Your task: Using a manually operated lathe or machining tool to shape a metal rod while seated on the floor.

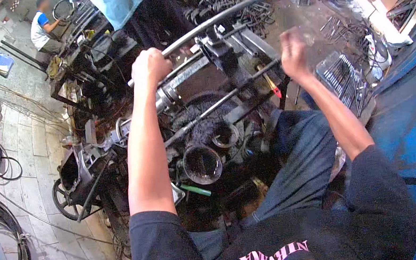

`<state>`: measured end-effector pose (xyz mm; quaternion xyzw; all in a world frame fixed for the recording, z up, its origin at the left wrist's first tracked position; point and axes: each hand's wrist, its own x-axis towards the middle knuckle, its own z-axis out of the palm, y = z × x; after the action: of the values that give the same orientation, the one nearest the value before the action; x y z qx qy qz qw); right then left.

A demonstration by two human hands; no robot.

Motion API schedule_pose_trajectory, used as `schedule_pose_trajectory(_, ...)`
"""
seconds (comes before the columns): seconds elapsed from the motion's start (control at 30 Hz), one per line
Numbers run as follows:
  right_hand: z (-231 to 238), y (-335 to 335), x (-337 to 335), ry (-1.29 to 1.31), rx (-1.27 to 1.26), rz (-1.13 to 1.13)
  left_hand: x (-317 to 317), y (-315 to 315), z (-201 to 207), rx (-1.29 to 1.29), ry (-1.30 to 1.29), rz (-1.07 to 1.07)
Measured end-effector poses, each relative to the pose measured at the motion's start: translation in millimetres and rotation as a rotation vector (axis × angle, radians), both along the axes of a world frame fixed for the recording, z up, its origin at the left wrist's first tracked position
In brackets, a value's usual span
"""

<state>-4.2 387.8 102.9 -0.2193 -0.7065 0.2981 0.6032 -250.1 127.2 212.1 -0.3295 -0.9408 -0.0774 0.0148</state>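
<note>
My left hand [151,67] is closed around a long, grey metal tube [218,19], near its left end. The tube runs up to the right above a dark, greasy machine [200,112] with steel bars and slides, and it looks curved in this wide view. On the other side, my right hand [295,55] is raised to the right of the machine. Motion smears its fingers, so whether it holds anything does not show. Below it, a tool with a yellow and red handle [269,82] rests against the machine.
Two round, open containers [202,165] sit low at the machine's front, near a green strip [195,190]. A handwheel [62,200] juts out left. Coiled black cable [6,235] lies on the tiled floor. Metal rods fill a tray [343,80] at right. Other people work beyond the machine.
</note>
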Motion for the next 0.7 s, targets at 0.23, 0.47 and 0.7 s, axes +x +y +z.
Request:
schedule_pose_trajectory(0.23,4.7,-14.3,2.6,-0.580,-0.097,0.059,-13.0,-2.6,-9.2,0.035,0.127,-0.015)
schedule_pose_trajectory(0.47,15.2,-83.2,21.0,-0.142,-0.822,0.824,-14.5,-10.4,-14.3,-0.006,0.109,0.023)
schedule_pose_trajectory(0.7,-16.5,-96.1,42.3,0.106,-1.277,1.612,-15.3,-3.7,-18.4,-0.041,0.154,0.004)
